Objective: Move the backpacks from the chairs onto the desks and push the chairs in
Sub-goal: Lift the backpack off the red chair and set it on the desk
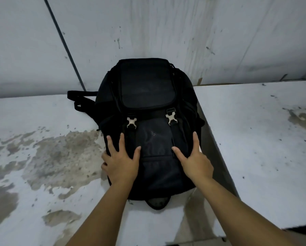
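Observation:
A black backpack (148, 107) with two metal buckles lies flat on a worn white desk (42, 121), its top end against the wall. My left hand (121, 161) rests on its lower left part, fingers spread and partly curled round the side. On the lower right part lies my right hand (194, 160), fingers spread, the outer ones hidden over the bag's right edge. A shoulder strap (81, 98) sticks out to the left. No chair is in view.
A second white desk (264, 139) stands to the right, with a dark gap (217, 153) between the two desks under the bag's right side. A stained white wall (148, 32) rises right behind both desks. The left desk's paint is worn off in brown patches.

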